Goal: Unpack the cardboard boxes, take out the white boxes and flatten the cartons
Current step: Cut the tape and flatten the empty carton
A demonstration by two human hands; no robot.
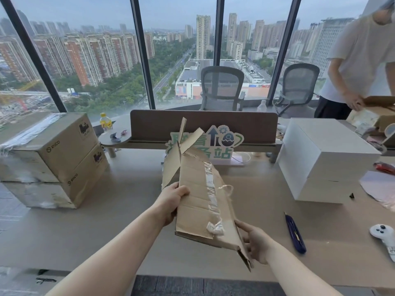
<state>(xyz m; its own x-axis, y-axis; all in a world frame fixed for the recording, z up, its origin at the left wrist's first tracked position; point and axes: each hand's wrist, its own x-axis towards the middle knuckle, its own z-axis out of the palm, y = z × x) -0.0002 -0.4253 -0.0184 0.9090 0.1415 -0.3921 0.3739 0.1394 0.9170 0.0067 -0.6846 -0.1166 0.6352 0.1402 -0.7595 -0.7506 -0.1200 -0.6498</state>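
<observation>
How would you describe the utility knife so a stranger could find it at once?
Start at the stacked white boxes on the desk's right. Nearer the camera, the utility knife lies flat on the desk. It is slim and dark blue, unlike the white controller further right.

Fingers of my left hand (171,201) hidden behind the flattened carton (201,201), my right hand's (255,242) palm behind its lower corner, white controller (384,237) right of my right hand cut by the edge, carton print on my far left too small to read

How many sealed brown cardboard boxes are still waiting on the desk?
2: both stacked at the desk's left end, the upper taped brown carton on the lower one. More may sit out of view.
</observation>
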